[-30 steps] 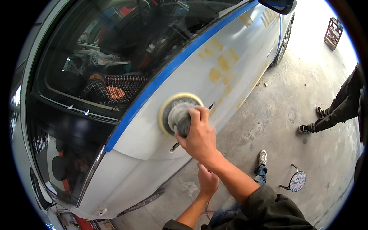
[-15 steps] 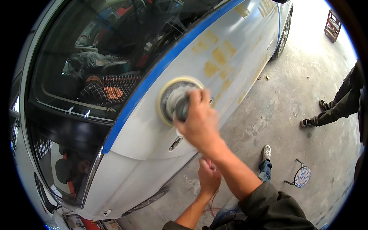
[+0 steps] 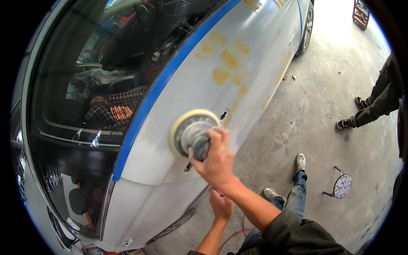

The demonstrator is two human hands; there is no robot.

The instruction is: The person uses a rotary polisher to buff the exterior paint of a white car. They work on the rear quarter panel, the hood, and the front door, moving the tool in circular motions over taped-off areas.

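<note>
A round orbital sander with a pale yellow pad rim lies against the car's grey-white door panel. My right hand is closed around its dark body, thumb on the near side. Below and partly behind my right wrist, my left hand is a closed fist around a red hose, which shows again below the fist; the grip itself is mostly hidden. Yellowish filler patches mark the panel farther up. A door-handle opening sits just under the sander, another opening beyond it.
Blue masking tape runs along the edge below the dark window. On the concrete floor to the right stand a small round stool and another person's legs. A red rack is at the far right.
My right hand and the sander have moved nearer to me and slightly left over the panel. My left hand has come down and left too. The whole view has shifted a little.
</note>
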